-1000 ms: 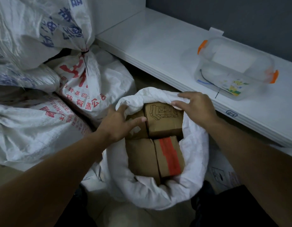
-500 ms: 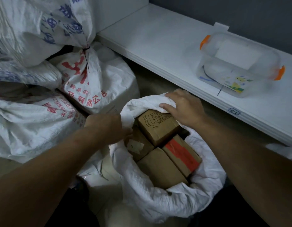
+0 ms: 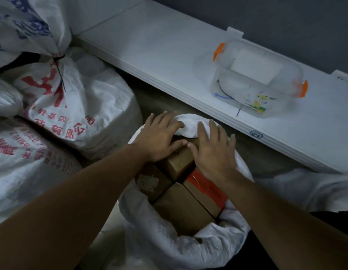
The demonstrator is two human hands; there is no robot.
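An open white woven sack [image 3: 169, 242] stands on the floor in front of me, packed with several brown cardboard boxes. One box carries a red tape stripe [image 3: 206, 190]; a plain box [image 3: 179, 209] lies beside it. My left hand [image 3: 159, 137] lies flat with fingers spread over the top box [image 3: 179, 162] and the sack's far rim. My right hand [image 3: 212, 151] rests flat next to it, fingers reaching onto the folded white rim. Both thumbs nearly touch. The top box is mostly hidden under my hands.
Tied white sacks with red and blue print [image 3: 68, 106] are piled at the left. A white shelf [image 3: 169, 55] runs along the back wall, bearing a clear plastic container with orange clips [image 3: 259, 78]. More white sack cloth [image 3: 315, 188] lies at the right.
Both hands left the sack's rim edges and came together flat over the top box at the sack's far side. The view has shifted closer.
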